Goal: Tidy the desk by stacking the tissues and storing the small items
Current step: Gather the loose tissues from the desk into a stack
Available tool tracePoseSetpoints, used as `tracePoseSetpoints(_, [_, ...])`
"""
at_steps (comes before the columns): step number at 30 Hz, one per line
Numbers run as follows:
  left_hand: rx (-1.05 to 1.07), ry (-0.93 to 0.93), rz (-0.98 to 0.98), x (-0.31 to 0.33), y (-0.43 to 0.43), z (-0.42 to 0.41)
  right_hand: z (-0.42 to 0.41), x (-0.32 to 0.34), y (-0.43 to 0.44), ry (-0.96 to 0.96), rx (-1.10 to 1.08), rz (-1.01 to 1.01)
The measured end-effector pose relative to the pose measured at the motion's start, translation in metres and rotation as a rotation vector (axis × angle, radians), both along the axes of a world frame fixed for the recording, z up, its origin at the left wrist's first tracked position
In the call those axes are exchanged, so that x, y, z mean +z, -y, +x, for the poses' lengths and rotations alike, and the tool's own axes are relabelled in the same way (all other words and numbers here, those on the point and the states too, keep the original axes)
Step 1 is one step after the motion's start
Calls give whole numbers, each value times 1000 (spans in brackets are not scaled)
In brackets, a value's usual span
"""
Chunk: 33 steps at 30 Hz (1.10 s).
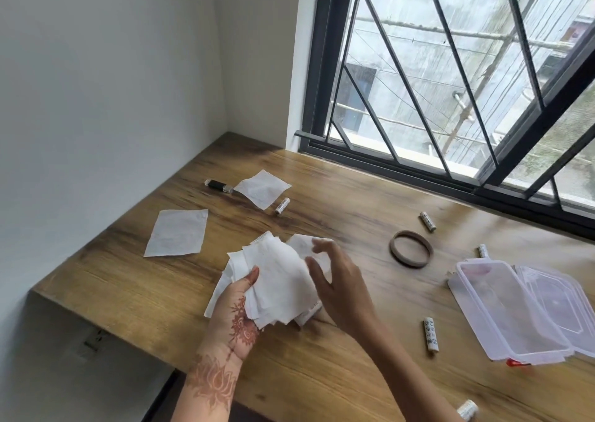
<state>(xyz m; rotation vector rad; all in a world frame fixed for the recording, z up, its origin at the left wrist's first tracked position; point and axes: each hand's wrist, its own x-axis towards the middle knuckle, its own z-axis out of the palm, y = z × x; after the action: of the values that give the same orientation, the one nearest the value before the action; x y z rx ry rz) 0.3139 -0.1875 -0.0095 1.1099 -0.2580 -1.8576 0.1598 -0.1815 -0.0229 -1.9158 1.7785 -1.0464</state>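
My left hand (236, 318), marked with henna, grips a loose bundle of white tissues (277, 280) just above the wooden desk (322, 373). My right hand (338, 289) hovers at the bundle's right side, fingers spread and curled, with nothing clearly in it. Two more tissues lie flat on the desk: one at the left (177, 233), one further back (262, 188). Small items lie scattered: a black USB stick (219, 186), a brown ring (411, 248), and several white batteries, among them one by the far tissue (282, 206), one near the window (427, 221) and one near the box (430, 334).
A clear plastic box (502, 312) stands open at the right with its lid (560, 309) lying beside it. A barred window (450, 83) runs along the desk's back edge. A white wall (112, 99) bounds the left. The desk's left edge (106, 318) drops off.
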Motion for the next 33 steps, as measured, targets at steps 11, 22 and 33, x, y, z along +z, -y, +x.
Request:
tracePoseSetpoints(11, [54,73,0,6,-8,8,-52,-45,65,-134,-389,286])
tracePoseSetpoints(22, [99,144,-7,7,-11,10,-46,-15,65,760,-353,242])
tracePoseSetpoints(33, [92,21,-92,-4,-15,12,21,32,10,320,154,-2])
